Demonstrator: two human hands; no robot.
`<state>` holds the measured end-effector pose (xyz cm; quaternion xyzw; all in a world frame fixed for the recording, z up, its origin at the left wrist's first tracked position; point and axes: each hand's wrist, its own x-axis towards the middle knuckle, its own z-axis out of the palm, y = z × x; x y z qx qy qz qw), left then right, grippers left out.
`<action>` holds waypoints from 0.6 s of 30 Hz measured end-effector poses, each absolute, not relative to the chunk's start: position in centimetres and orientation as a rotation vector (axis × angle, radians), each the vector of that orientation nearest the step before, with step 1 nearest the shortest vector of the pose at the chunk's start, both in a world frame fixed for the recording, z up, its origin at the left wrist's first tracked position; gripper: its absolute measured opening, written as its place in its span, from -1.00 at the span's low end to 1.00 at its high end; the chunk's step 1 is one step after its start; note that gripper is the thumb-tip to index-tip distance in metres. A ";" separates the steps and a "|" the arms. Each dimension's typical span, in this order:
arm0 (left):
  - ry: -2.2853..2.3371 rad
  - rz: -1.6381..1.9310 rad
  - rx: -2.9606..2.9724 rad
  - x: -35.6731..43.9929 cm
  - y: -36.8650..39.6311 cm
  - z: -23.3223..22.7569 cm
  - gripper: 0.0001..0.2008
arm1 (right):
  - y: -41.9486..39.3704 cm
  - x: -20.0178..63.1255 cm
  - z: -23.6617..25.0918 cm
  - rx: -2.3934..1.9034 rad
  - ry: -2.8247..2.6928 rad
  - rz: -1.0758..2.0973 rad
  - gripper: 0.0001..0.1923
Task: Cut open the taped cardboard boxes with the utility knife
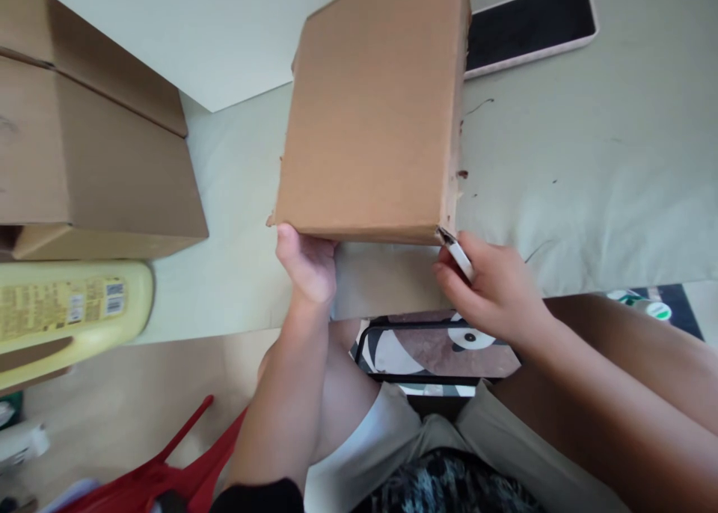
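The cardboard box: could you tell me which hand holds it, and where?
The left hand grips the cardboard box at its near left corner; the right hand holds a small white tool.

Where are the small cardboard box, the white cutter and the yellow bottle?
small cardboard box (pixel 373 109), head view, middle of its broad brown face.
white cutter (pixel 460 257), head view, its white body above the right hand's fingers.
yellow bottle (pixel 72 311), head view, its label side.

I see a plain brown box above my left hand, a yellow bottle far left, and a panda-patterned tray below my right hand.
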<state>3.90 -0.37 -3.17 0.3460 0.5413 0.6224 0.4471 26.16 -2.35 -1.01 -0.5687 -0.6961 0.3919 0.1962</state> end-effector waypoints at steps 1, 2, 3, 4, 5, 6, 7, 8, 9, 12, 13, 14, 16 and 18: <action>1.342 1.546 0.853 3.8 -0.3 -3.4 -0.19 | -2.3 26.1 -1.0 -1.588 -1.945 1.105 -0.81; 1.347 1.556 0.850 3.7 -0.3 -3.5 -0.19 | -2.3 26.1 -0.9 -1.586 -1.941 1.113 -0.81; 1.355 1.566 0.851 3.7 -0.2 -3.7 -0.20 | -2.3 26.1 -0.9 -1.587 -1.938 1.121 -0.81; 1.361 1.578 0.855 3.7 -0.2 -3.8 -0.20 | -2.3 26.1 -0.9 -1.590 -1.936 1.128 -0.82; 1.365 1.591 0.860 3.8 -0.1 -3.8 -0.21 | -2.3 26.1 -0.9 -1.593 -1.932 1.134 -0.82; 1.364 1.605 0.864 3.9 -0.1 -3.9 -0.22 | -2.3 26.1 -0.9 -1.597 -1.927 1.141 -0.82; 1.357 1.619 0.862 4.0 -0.1 -3.9 -0.23 | -2.3 26.1 -0.9 -1.602 -1.921 1.146 -0.82; 1.348 1.636 0.856 4.2 0.0 -3.8 -0.24 | -2.3 26.1 -0.9 -1.605 -1.917 1.149 -0.82; 1.341 1.658 0.851 4.4 0.0 -3.7 -0.24 | -2.3 26.1 -0.9 -1.609 -1.915 1.152 -0.82; 1.331 1.694 0.868 4.8 0.2 -3.5 -0.21 | -2.2 26.1 -0.9 -1.611 -1.916 1.157 -0.82; 1.327 1.699 0.882 4.9 0.3 -3.4 -0.20 | -2.2 26.1 -0.8 -1.605 -1.915 1.159 -0.82; 1.320 1.694 0.899 4.9 0.4 -3.3 -0.19 | -2.2 26.1 -0.8 -1.595 -1.909 1.159 -0.83; 1.300 1.665 0.930 4.6 0.6 -3.4 -0.17 | -2.2 26.1 -0.8 -1.571 -1.867 1.152 -0.84; 1.286 1.628 0.971 4.2 0.8 -3.8 -0.15 | -2.3 26.2 -0.8 -1.544 -1.784 1.138 -0.83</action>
